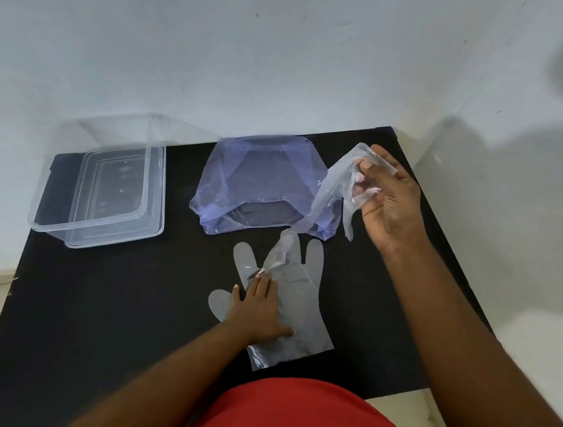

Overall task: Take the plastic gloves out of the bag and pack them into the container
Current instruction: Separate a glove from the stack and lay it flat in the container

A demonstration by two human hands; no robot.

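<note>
A clear plastic glove [302,300] lies flat on the black table [111,315], fingers pointing away from me. My left hand [262,310] presses down on it and pinches a thin plastic layer near its fingers. My right hand [387,199] is raised at the right and grips a second clear glove [332,187], which stretches down toward the flat one. A bluish plastic bag [256,178] lies crumpled at the back middle. The clear rectangular container [99,193] stands open at the back left and looks empty.
The container's clear lid [120,125] leans against the white wall [257,43] behind it. The table's right edge runs close to my right forearm. A red garment [276,420] fills the bottom middle of the view.
</note>
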